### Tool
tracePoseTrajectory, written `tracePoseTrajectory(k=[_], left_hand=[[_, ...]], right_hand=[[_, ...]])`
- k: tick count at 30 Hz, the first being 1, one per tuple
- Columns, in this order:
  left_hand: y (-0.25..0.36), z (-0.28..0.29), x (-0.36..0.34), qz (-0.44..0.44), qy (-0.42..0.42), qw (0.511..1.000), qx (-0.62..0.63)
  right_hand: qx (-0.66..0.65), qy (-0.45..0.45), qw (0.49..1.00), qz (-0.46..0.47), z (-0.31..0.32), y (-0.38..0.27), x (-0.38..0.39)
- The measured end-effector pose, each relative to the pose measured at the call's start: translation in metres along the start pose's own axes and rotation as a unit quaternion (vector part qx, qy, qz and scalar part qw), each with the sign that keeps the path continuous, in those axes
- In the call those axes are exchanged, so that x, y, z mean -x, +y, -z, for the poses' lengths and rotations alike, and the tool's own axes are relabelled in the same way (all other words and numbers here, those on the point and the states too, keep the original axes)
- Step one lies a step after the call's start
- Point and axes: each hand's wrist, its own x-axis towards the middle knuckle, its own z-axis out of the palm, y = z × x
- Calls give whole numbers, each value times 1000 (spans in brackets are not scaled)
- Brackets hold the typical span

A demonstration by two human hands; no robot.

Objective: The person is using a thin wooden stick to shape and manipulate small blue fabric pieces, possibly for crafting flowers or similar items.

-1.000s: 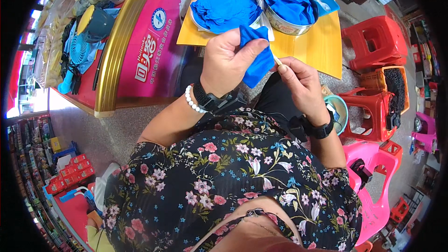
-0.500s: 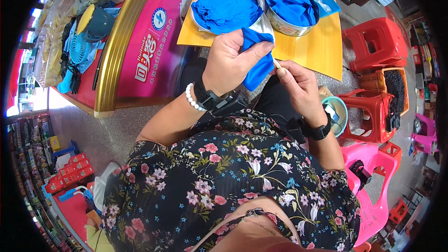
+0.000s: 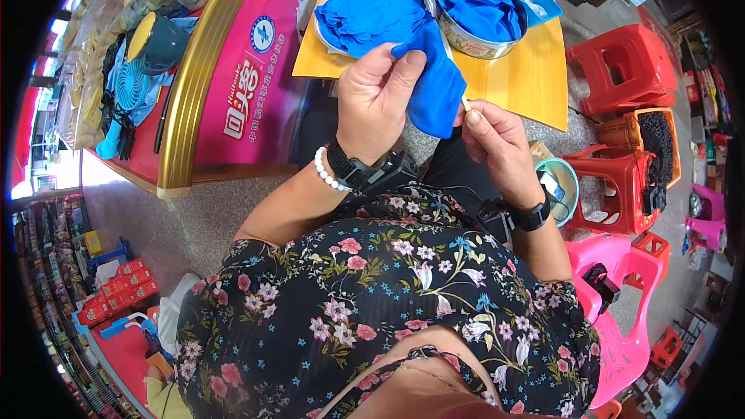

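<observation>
My left hand (image 3: 371,105) pinches the upper edge of a small blue cloth piece (image 3: 438,93) between thumb and fingers, and the cloth hangs spread out. In my right hand (image 3: 500,143) a thin, pale stick-like tool (image 3: 466,104) is pinched, its tip at the cloth's right edge. What the tip does there is too small to tell. Beyond my hands, a heap of blue cloth pieces (image 3: 369,14) fills a pale round dish. Right of it stands a round tin (image 3: 483,49) holding more blue cloth (image 3: 479,8).
The yellow board tabletop (image 3: 535,85) carries the dish, the tin and a small blue plastic basket (image 3: 547,6). A pink counter with gold edging (image 3: 174,140) stands left. To the right are red stools (image 3: 625,70), a teal bin (image 3: 570,186) and a pink chair (image 3: 640,326).
My left hand has turned and shifted slightly left, and the blue cloth, bunched before, now hangs wider and flatter. My right hand stays almost in place with the pale tool.
</observation>
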Motion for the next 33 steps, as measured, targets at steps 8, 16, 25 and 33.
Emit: tracePoseTrajectory(k=[8, 16, 25, 33], left_hand=[[10, -6, 5, -143, -5, 969, -201], [2, 1, -4, -1, -40, 999, -16], [5, 5, -12, -7, 20, 1000, -3], [5, 4, -14, -21, 18, 1000, 6]], right_hand=[[-53, 34, 998, 3, -5, 6, 4], [165, 81, 978, 98, 1, 2, -2], [173, 74, 978, 88, -2, 6, 0], [29, 33, 999, 23, -3, -3, 4]])
